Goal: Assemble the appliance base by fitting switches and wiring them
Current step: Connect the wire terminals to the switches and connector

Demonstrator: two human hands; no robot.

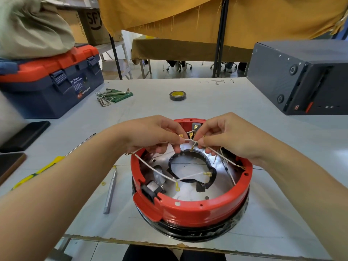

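Observation:
A round red appliance base (190,210) lies upside down on the table near the front edge, its metal floor and black-taped centre opening showing. A black switch (150,190) sits in its near-left wall, and another switch (195,127) with brass tabs sits in the far wall. White wires (156,169) with brass terminals cross the inside. My left hand (156,133) and my right hand (231,136) hover over the far half, each pinching the white wires where they cross at the middle.
Left of the base lie a grey metal tool (110,191) and a yellow-handled screwdriver (43,169). Hex keys (111,96) and a roll of black tape (177,95) lie farther back. A blue and red toolbox (50,81) stands far left, a dark grey box (301,78) far right.

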